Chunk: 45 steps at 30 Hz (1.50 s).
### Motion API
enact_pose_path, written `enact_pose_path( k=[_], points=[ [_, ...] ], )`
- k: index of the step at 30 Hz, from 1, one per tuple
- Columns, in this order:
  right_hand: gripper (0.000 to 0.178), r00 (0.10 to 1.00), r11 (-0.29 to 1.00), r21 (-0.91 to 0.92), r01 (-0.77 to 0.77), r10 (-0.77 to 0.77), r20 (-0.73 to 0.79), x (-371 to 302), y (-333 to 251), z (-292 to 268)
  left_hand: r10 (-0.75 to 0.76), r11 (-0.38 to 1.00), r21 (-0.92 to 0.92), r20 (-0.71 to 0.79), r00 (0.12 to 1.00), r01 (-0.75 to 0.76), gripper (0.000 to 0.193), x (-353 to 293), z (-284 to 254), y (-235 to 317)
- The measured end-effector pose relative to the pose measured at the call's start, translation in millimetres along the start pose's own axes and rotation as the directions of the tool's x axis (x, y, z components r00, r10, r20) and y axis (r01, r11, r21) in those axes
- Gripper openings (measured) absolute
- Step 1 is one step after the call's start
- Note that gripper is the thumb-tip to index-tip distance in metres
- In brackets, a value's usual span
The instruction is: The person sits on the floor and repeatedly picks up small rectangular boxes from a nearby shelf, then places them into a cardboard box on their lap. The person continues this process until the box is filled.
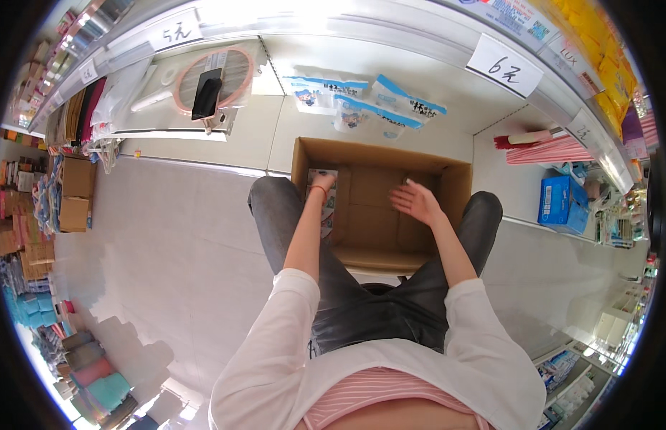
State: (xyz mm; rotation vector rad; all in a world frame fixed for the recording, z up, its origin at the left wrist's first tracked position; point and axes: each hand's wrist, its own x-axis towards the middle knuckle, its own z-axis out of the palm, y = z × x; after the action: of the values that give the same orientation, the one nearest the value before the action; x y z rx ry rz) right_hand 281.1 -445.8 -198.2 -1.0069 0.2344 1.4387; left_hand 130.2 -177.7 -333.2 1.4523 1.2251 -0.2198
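Observation:
An open brown cardboard box (382, 155) stands between my knees. Along its left inner wall lies a flat white package (330, 204) with coloured print, partly covered by my left forearm. My left hand (321, 182), with a red band at the wrist, is closed at the far end of that package; the fingertips are hard to see. Over the right half of the box, my right hand (417, 202) has its fingers apart and holds nothing. The rest of the box bottom shows bare cardboard.
Blue-and-white packets (379, 107) lie on the low shelf behind the box. An electric mosquito swatter (212, 80) with a black phone-like object sits at left. A blue carton (562, 204) is at right. The upper shelf edge (390, 39) juts overhead.

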Motion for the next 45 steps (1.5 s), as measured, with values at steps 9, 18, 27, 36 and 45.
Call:
enact_pose_path(
  k=[9,18,27,36,45],
  points=[
    [0.045,0.57,0.482,-0.417,0.771,-0.229,0.789,-182,-129,267,0.059,0.391,0.78,0.509,0.859,-0.489,0.052,-100,77,-1],
    [0.039,0.305,-0.808,-0.489,0.327,-0.4,0.864,-158,-259,442,-0.101,0.476,0.804,0.454,0.886,-0.357,0.056,-102,68,0],
    [0.118,0.736,-0.701,-0.668,-0.249,-0.586,0.34,-87,-338,484,-0.071,0.448,0.794,0.489,0.87,-0.41,0.055,-127,67,7],
    [0.119,0.825,-0.695,-0.705,-0.142,-0.476,0.304,-83,-335,486,0.02,0.407,0.749,0.565,0.825,-0.523,0.05,-142,75,21],
    [0.109,0.743,-0.686,-0.728,-0.008,-0.491,0.455,-73,-357,483,-0.016,0.462,0.743,0.553,0.833,-0.485,0.049,-148,64,17]
  ],
)
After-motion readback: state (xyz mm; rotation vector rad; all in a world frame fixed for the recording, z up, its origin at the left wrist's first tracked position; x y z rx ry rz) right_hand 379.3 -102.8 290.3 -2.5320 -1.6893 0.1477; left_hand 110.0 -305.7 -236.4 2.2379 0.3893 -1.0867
